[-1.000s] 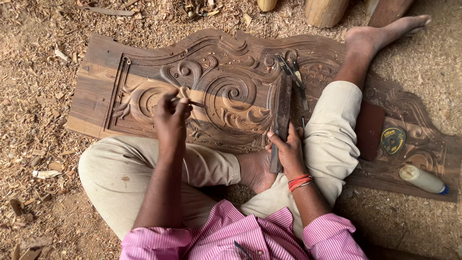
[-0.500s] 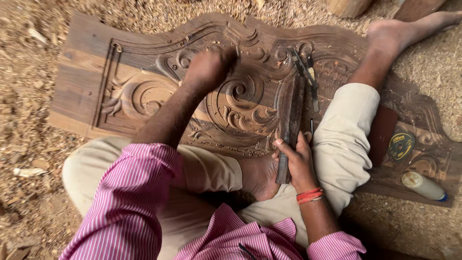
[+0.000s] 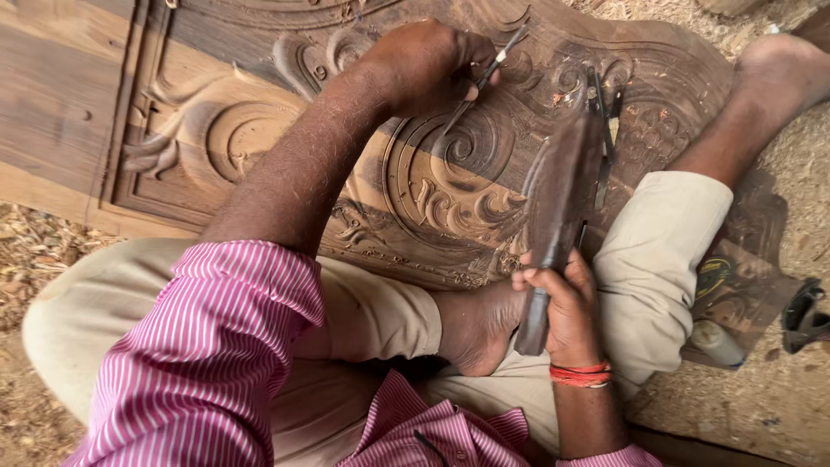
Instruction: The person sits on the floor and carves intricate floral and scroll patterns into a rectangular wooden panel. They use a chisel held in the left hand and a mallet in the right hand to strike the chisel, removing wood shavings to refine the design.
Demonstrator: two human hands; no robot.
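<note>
The left hand [image 3: 424, 65] is closed around a thin metal chisel [image 3: 480, 82], whose tip rests on a spiral scroll of the carved wooden panel [image 3: 259, 130] lying on the ground. The right hand [image 3: 562, 298] grips the handle of a dark wooden mallet [image 3: 558, 195], its head lying on the panel beside a few spare chisels [image 3: 605, 121]. The person sits cross-legged in beige trousers [image 3: 657, 242], one bare foot [image 3: 480, 324] just beside the right hand.

The left hand [image 3: 424, 65] moved right across the carved panel [image 3: 78, 104], from the left scroll to the central spiral [image 3: 450, 164]. It came to hold a thin chisel [image 3: 480, 82] slanting down onto the spiral. The view drew nearer, and the striped sleeve [image 3: 207, 346] came to fill the near left.
</note>
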